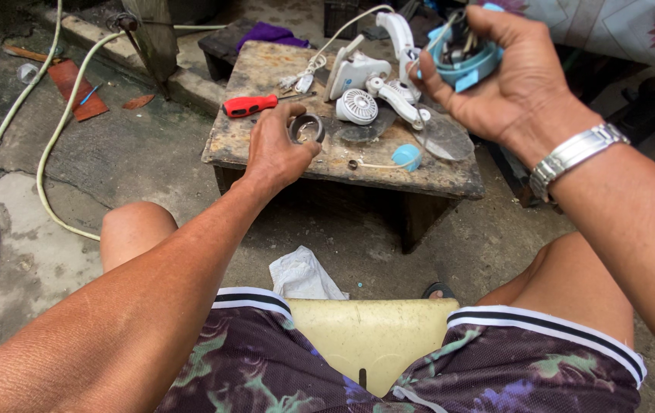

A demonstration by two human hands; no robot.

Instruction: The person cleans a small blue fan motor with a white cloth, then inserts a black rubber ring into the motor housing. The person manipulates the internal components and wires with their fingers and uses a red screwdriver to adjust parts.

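Sitting: low on a yellow stool (369, 336), knees apart, facing a small worn wooden tabletop (389, 170) on rough concrete floor (136, 153).
Near edge: bare strip of tabletop between the left hand and the front rim; front rim just past the wrist.
Left edge: red-handled screwdriver (249, 105) lying close to the left rim, just beside the left hand.
Right edge: clear round disc (447, 139) lying at the right side of the tabletop; small blue cap (407, 157) with a thin white cord close to the front rim.
Middle: white fan parts (366, 88), round grille and hinged arm crowded together, white cable coiling off toward the back.
Open room: wide floor gap between tabletop and knees, holding only a crumpled white cloth (302, 275); white hose (52, 138) curving across the floor well off to the left.
Left hand (275, 149): palm down on the tabletop, fingers curled, thumb and forefinger pinching a dark metal ring (307, 128) that rests on the wood.
Right hand (488, 73): raised above the right end of the tabletop, fingers half curled around a light blue round housing (466, 55) with dark parts and thin wires inside; metal watch (572, 155) on the wrist.
Clearance: right hand and housing well clear of the wood, apart from the left hand.
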